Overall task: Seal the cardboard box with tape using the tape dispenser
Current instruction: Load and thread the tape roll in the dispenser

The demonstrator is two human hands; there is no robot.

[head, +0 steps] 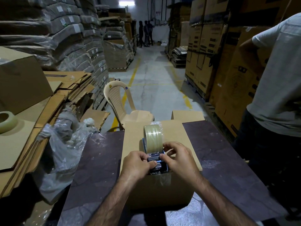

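Note:
A closed brown cardboard box (135,137) stands on a dark table (224,154) in front of me. A blue tape dispenser (157,165) with a clear tape roll (153,136) rests on the box top near its front edge. My left hand (137,163) pinches the dispenser's front end from the left. My right hand (179,159) grips it from the right, fingers over the roll's lower edge. A strip of clear tape (162,178) hangs down the box's front face.
A spare tape roll (6,122) lies on flattened cardboard (24,144) at left, beside crumpled plastic wrap (65,144). A beige plastic chair (120,105) stands behind the box. A person in a grey shirt (276,79) stands at right. Stacked cartons line the aisle.

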